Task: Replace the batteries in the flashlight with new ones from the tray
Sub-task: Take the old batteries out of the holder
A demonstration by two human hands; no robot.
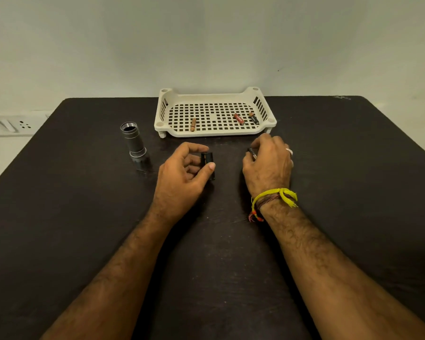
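The white tray [215, 133] stands at the far middle of the dark table [59, 192], and everything else is placed from it; the left hand [182, 173] lies just in front of the tray's near edge, toward its left half, fingers curled, with the thumb and fingertips gripping a short black battery holder [207, 159] that stands out past the thumb toward the tray; the holder sits between the two hands, closer to the left one; the right hand [270, 163] lies in front of the tray's near right corner, knuckles up, fingers bent, pinching one dark battery [252, 153] whose end shows at the fingertips on the side facing the holder; holder and held battery are near each other but apart; the flashlight body [134, 146] stands to the left of the tray's near left corner, well apart from the left hand, its open end up and tilted away from the camera.

By count: one flashlight body; one battery holder; four batteries in all, one in the right hand and three inside the tray; of those three, a brownish battery [193, 124] lies near the tray's front left, a red battery [238, 119] and a black and copper battery [254, 118] lie side by side near its right wall, close but whether touching I cannot tell.

A ring [289, 151] is on the right hand; yellow and red threads [272, 195] circle its wrist; a wall socket strip [8, 125] sits far left of the tray.
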